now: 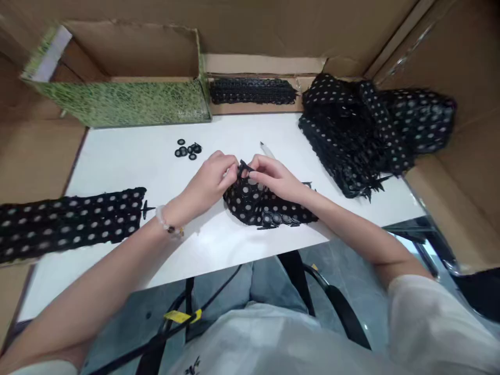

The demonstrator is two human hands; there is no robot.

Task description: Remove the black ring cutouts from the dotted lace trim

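Observation:
In the head view a bent black sheet with rows of pale round spots [250,200] sits on the white table, its far edge lifted. My left hand [214,179] is closed, thumb and fingers pinching that raised edge from the left. From the right, my right hand [277,179] pinches the same edge close to my left fingertips. What exactly lies between the fingers is partly hidden. Several small round black pieces with pale centres [188,150] lie loose beyond my left hand. A white pen [267,150] with a dark tip rests just behind my right hand.
A flat spotted black strip [74,221] lies at the left. Piled spotted sheets [355,130] stand at the right. Behind are a green-patterned open box [136,104] and a stack of black strips [253,91]. Cardboard walls [265,26] surround the white table [219,250].

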